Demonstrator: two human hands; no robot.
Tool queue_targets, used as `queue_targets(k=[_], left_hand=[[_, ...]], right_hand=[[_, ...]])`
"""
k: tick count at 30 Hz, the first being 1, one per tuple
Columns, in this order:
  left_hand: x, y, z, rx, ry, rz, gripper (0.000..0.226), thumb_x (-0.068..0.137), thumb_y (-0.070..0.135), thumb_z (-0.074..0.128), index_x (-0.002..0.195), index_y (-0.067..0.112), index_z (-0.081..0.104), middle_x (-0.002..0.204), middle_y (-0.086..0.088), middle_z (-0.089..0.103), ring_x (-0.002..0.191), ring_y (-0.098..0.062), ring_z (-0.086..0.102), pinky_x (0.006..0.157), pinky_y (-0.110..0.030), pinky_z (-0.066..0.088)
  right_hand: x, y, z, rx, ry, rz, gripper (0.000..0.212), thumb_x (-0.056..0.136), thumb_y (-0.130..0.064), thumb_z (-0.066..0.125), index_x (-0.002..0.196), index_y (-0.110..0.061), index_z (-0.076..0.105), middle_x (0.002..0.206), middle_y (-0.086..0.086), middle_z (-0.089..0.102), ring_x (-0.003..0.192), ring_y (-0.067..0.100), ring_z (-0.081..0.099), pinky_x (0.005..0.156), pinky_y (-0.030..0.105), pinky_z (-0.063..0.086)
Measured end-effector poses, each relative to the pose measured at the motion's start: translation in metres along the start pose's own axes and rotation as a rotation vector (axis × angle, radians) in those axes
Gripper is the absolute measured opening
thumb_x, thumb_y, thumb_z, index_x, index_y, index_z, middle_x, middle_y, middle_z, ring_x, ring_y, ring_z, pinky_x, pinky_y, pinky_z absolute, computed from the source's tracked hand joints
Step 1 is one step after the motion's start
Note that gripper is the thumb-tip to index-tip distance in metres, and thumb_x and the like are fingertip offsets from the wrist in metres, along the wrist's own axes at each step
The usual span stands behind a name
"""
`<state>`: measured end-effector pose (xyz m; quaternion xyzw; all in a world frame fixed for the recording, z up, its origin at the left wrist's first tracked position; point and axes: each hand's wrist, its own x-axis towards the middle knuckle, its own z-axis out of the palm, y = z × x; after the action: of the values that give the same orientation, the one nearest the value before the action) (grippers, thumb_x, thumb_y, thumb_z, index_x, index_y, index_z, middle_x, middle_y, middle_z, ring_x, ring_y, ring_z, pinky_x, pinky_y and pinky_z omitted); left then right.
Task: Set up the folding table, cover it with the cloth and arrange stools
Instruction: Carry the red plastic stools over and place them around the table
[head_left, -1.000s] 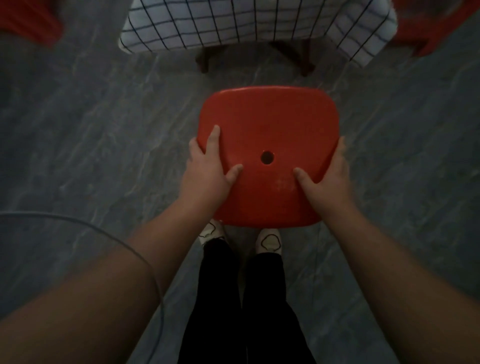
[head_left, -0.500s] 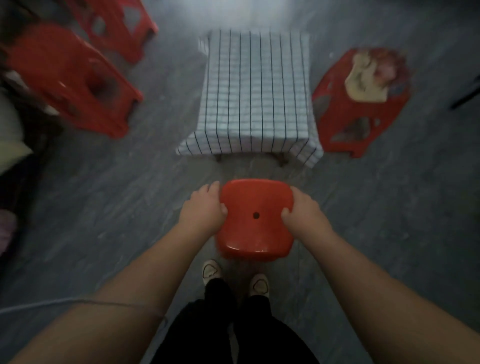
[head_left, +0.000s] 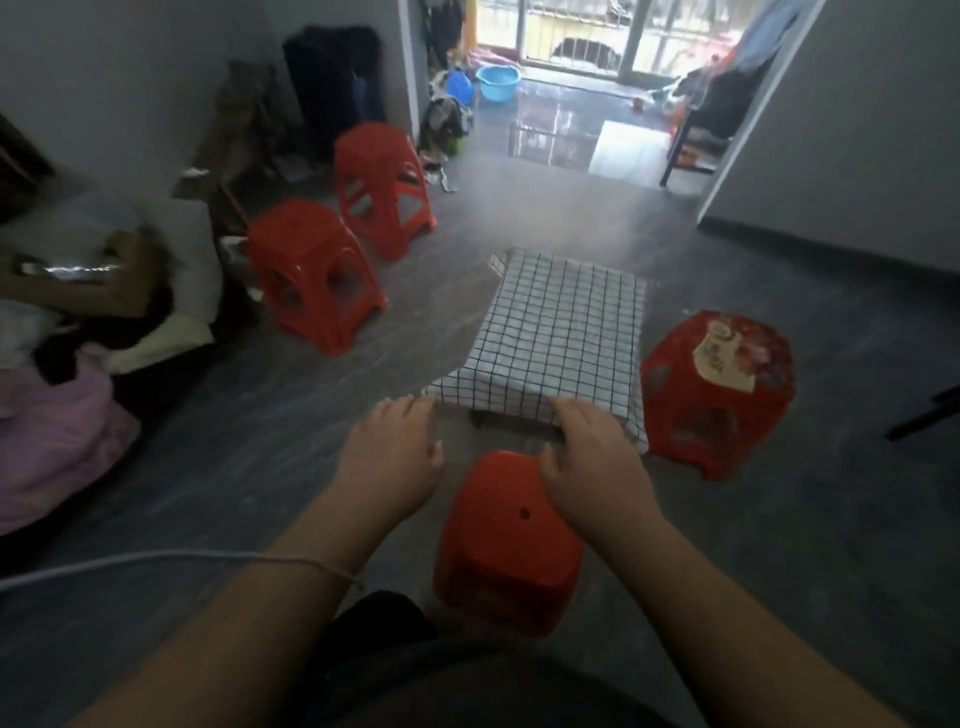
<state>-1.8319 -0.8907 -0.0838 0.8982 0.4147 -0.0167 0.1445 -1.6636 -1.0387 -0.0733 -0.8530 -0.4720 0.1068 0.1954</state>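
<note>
Both arms outstretched, left hand and right hand palm-down, fingers seemingly relaxed.

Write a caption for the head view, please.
Left hand and right hand, open, at a red stool beside the covered table.

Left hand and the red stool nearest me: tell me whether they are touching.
Apart. The head view shows a strip of grey floor between the left hand and the red stool; its fingers are spread and hold nothing.

Cloth on table, one stool before it, another right
</note>
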Motion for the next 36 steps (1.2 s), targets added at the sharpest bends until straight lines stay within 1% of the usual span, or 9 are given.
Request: queue_targets(k=[3,7,9,12,16,20,26,32,36], left_hand=[[-0.013,-0.024,-0.018,-0.003,0.056,-0.082,0.060,0.093,0.039,0.050,0.148,0.019,0.038,0.150,-0.005,0.045,0.139,-0.026,0.038,0.116,-0.041,0.032],[-0.030,-0.064,-0.037,0.024,0.052,-0.199,0.074,0.084,0.052,0.030,0.151,0.021,0.034,0.154,-0.006,0.041,0.143,-0.026,0.034,0.118,-0.043,0.029],[-0.036,-0.084,-0.046,0.023,0.070,-0.248,0.071,0.089,0.053,0.032,0.153,0.023,0.031,0.158,-0.006,0.036,0.146,-0.026,0.029,0.119,-0.043,0.026],[-0.045,-0.115,-0.052,0.038,0.096,-0.293,0.068,0.093,0.054,0.036,0.154,0.025,0.028,0.159,-0.005,0.033,0.148,-0.026,0.026,0.119,-0.043,0.025],[-0.057,-0.159,-0.059,0.000,0.097,-0.363,0.076,0.088,0.062,0.020,0.155,0.027,0.026,0.160,-0.005,0.032,0.149,-0.027,0.023,0.120,-0.043,0.022],[-0.061,-0.213,-0.074,-0.054,0.115,-0.399,0.067,0.099,0.053,0.038,0.157,0.029,0.017,0.164,-0.003,0.022,0.152,-0.026,0.013,0.123,-0.040,0.015],[-0.055,-0.340,-0.110,-0.099,0.094,-0.420,0.068,0.100,0.051,0.039,0.158,0.028,0.014,0.165,-0.003,0.018,0.152,-0.026,0.010,0.123,-0.044,0.016],[-0.037,-0.452,-0.153,-0.066,0.059,-0.408,0.066,0.100,0.051,0.038,0.158,0.028,0.013,0.165,-0.003,0.017,0.152,-0.028,0.009,0.123,-0.047,0.014],[-0.016,-0.503,-0.175,-0.095,0.054,-0.420,0.067,0.100,0.051,0.039,0.158,0.028,0.014,0.165,-0.003,0.018,0.152,-0.027,0.011,0.123,-0.048,0.015]], right_hand=[[0.011,-0.027,0.002,-0.036,-0.015,-0.105,0.059,0.089,-0.033,0.052,0.145,-0.018,0.045,0.140,0.000,0.052,0.131,0.019,0.044,0.108,0.044,0.042],[0.029,-0.071,0.012,-0.098,-0.044,-0.250,0.060,0.087,-0.036,0.053,0.144,-0.017,0.046,0.142,0.003,0.051,0.134,0.022,0.042,0.112,0.044,0.037],[0.038,-0.096,0.019,-0.104,-0.064,-0.307,0.062,0.087,-0.041,0.047,0.145,-0.018,0.046,0.145,0.003,0.050,0.137,0.023,0.040,0.114,0.044,0.036],[0.050,-0.130,0.031,-0.124,-0.116,-0.359,0.064,0.090,-0.046,0.041,0.150,-0.023,0.039,0.154,0.002,0.040,0.145,0.022,0.029,0.118,0.045,0.030],[0.063,-0.181,0.055,-0.154,-0.175,-0.419,0.064,0.095,-0.046,0.045,0.155,-0.026,0.030,0.161,0.001,0.030,0.151,0.022,0.018,0.123,0.041,0.019],[0.081,-0.235,0.081,-0.165,-0.221,-0.459,0.067,0.095,-0.048,0.045,0.156,-0.028,0.027,0.163,0.000,0.026,0.151,0.021,0.016,0.122,0.041,0.020],[0.117,-0.356,0.144,-0.147,-0.226,-0.495,0.067,0.092,-0.046,0.048,0.154,-0.025,0.033,0.158,0.001,0.035,0.149,0.023,0.023,0.122,0.040,0.022],[0.160,-0.468,0.191,-0.123,-0.259,-0.464,0.067,0.094,-0.042,0.051,0.155,-0.027,0.029,0.160,0.000,0.031,0.151,0.022,0.019,0.123,0.039,0.020],[0.189,-0.511,0.209,-0.130,-0.266,-0.450,0.068,0.095,-0.046,0.048,0.157,-0.028,0.024,0.162,0.000,0.027,0.151,0.021,0.017,0.123,0.040,0.020]])
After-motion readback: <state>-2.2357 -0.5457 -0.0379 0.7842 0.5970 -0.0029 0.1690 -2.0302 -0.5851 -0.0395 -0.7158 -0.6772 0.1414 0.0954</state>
